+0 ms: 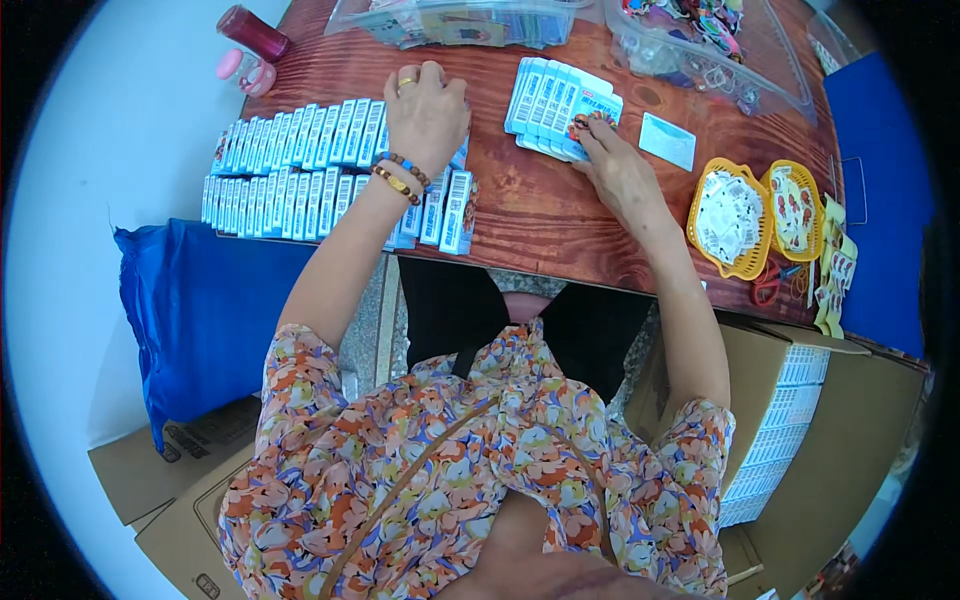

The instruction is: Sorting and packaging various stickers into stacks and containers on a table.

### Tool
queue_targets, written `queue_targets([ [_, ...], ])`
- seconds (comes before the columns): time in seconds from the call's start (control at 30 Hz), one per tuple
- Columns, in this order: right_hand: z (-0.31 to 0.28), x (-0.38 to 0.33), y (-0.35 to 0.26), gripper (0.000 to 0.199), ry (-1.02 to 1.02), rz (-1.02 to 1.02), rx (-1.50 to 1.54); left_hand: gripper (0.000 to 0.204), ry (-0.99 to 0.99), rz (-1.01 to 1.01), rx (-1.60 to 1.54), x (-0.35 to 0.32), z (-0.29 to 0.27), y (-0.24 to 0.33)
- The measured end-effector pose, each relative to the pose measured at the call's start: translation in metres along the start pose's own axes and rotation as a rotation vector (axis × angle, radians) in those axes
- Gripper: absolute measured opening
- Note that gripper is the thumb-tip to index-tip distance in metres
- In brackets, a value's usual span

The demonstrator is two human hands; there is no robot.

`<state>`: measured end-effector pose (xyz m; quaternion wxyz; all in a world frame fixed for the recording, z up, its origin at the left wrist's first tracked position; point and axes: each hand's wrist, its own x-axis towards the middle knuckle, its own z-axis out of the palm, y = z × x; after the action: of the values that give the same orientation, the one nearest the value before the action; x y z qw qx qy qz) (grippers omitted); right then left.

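Observation:
Two long rows of small blue-and-white boxes (290,205) stand packed on edge at the left of the table. My left hand (428,112), with a ring and beaded bracelets, reaches over the right end of the far row. Its fingers curl downward, and whatever they close on is hidden under the hand. To the right lies a fanned stack of flat blue-and-white cartons (548,100). On the stack's near right corner, my right hand (622,172) has its fingers on top and its thumb at the edge, gripping the uppermost carton.
A small pale packet (667,142) lies right of the stack. Yellow baskets (735,270) hold small white packets and printed pieces, with red-handled scissors (767,285) beside them. Clear bins (460,28) line the far edge. A red jar (253,33) stands far left. An open cardboard box (850,430) sits below right.

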<state>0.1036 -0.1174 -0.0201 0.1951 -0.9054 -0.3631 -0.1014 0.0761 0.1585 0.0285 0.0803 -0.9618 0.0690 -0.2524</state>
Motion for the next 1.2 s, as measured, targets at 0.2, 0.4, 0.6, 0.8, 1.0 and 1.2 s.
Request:
queue_targets([
  [0.2, -0.019, -0.028, -0.01, 0.032, 0.225, 0.071, 0.254, 0.058, -0.051, -0.138, -0.48, 0.009, -0.045, 0.034],
  [0.4, -0.037, -0.075, -0.068, 0.03, 0.277, -0.094, 0.295, 0.075, -0.237, -0.479, -1.447, -0.025, -0.025, 0.09],
  [0.6, -0.091, -0.058, -0.055, 0.027, 0.395, 0.342, 0.538, 0.058, -0.537, -0.247, -1.789, -0.036, -0.065, 0.093],
  [0.8, -0.084, -0.05, -0.027, 0.015, -0.014, 0.477, 1.087, 0.078, -0.256, -0.052, -1.158, -0.051, -0.074, 0.118],
  [1.0, -0.079, -0.048, -0.039, 0.013, 0.014, 0.576, 1.035, 0.095, -0.203, -0.047, -0.829, -0.061, -0.071, 0.128],
  [1.2, -0.062, -0.05, -0.031, 0.016, 0.122, 0.565, 1.06, 0.081, -0.179, -0.147, -0.939, -0.063, -0.066, 0.126],
])
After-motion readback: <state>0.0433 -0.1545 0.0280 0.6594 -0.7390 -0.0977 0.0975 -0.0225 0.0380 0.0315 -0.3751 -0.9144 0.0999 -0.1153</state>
